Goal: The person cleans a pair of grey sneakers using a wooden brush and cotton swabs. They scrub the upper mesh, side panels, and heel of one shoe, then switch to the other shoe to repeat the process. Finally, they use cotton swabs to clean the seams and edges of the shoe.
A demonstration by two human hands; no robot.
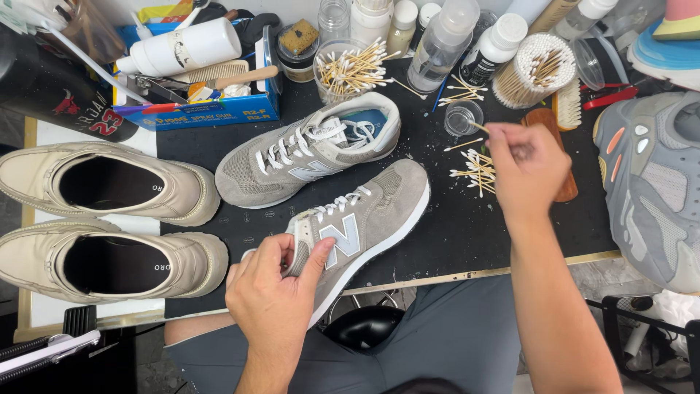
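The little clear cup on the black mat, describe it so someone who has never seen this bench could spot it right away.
Start at the black mat and find the upper grey sneaker. Just right of its heel stands the small clear cup, with the right hand holding a cotton swab at its rim. Unlike the taller swab-filled containers behind it, it is low, see-through and holds no swabs.

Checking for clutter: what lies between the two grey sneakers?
Head view: only bare black mat between the upper grey sneaker and the lower grey sneaker, which nearly touch.
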